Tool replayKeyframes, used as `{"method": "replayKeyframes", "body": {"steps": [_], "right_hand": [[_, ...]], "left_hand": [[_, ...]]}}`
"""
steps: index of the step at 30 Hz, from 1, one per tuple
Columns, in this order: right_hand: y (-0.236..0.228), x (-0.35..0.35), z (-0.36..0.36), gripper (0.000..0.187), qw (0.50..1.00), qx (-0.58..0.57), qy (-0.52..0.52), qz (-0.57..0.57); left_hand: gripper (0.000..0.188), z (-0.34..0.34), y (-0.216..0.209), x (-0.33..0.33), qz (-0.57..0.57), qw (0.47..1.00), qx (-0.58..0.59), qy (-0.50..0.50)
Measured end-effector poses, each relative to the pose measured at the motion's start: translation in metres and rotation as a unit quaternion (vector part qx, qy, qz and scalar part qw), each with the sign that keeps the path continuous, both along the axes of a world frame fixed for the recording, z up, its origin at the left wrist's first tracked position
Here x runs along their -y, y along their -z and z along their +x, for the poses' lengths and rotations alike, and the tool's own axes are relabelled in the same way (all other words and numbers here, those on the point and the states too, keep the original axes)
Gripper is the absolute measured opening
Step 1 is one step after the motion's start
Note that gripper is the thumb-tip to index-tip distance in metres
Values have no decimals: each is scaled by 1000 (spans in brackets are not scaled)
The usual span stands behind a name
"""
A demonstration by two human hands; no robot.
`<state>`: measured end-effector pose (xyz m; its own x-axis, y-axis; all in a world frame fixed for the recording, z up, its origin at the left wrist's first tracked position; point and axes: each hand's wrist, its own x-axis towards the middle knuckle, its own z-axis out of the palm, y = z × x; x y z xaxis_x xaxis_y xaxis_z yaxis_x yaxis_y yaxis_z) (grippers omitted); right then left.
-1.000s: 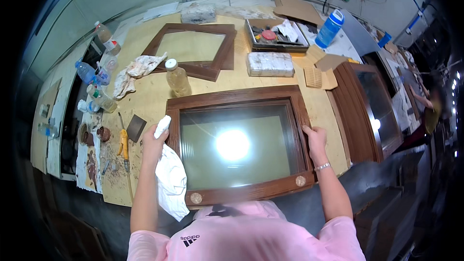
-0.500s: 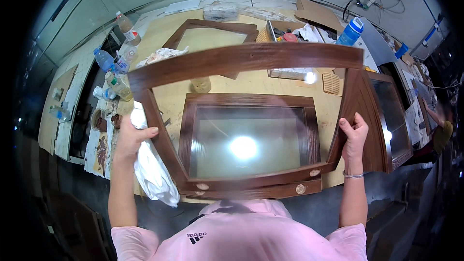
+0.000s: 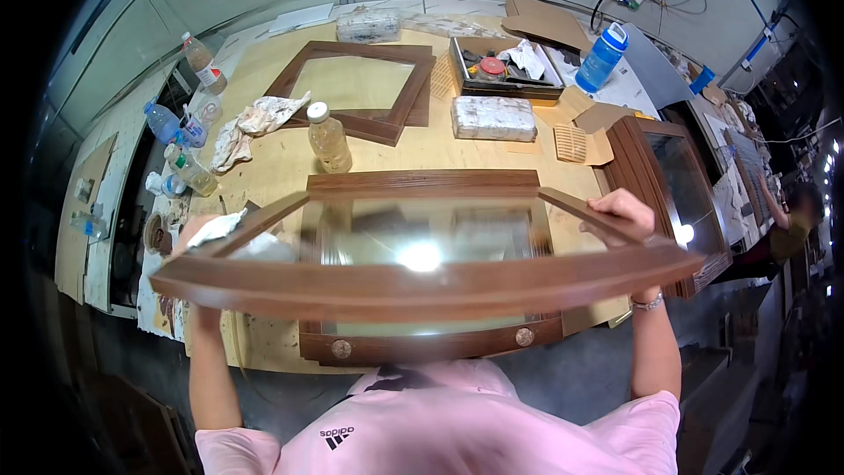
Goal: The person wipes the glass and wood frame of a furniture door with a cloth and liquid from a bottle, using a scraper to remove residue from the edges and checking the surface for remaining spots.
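Observation:
Both hands hold a brown wooden frame [image 3: 422,288] up over the table, tilted so one broad rail lies near me and blurred by motion. My left hand [image 3: 195,233] grips its left end, partly hidden, with a white cloth [image 3: 215,229] beside the fingers. At the right side, my right hand [image 3: 622,209] has its fingers curled over the frame's edge. Beneath lies a brown glazed wooden panel [image 3: 422,182], flat on the table, with a bright light reflected in its glass and two round pale spots on its near rail.
A capped bottle [image 3: 329,139], a stained rag [image 3: 255,127] and another wooden frame [image 3: 352,127] lie beyond. Several bottles line the left. A wrapped block [image 3: 492,118], an open box [image 3: 510,88] and a blue bottle [image 3: 601,60] stand far right. Another person [image 3: 796,220] is at the right.
The held frame has tilted from standing up to nearly flat, its broad rail swinging down toward me. My right hand has turned over its edge. The view has shifted, and the bottle shows fully.

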<state>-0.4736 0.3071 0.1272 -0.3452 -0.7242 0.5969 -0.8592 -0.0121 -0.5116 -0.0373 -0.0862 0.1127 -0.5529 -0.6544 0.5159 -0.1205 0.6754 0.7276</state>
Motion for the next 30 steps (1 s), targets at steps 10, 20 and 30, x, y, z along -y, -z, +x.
{"method": "replayKeyframes", "body": {"steps": [10, 20, 30], "right_hand": [[86, -17, 15, 21, 993, -87, 69, 30], [129, -20, 11, 28, 962, -225, 54, 145], [135, -15, -1, 27, 940, -305, 17, 149]], "left_hand": [[25, -5, 80, -13, -234, 970, -18, -60], [32, 3, 137, -26, -332, 934, 120, -63], [28, 26, 94, -28, -244, 932, 267, 23]]}}
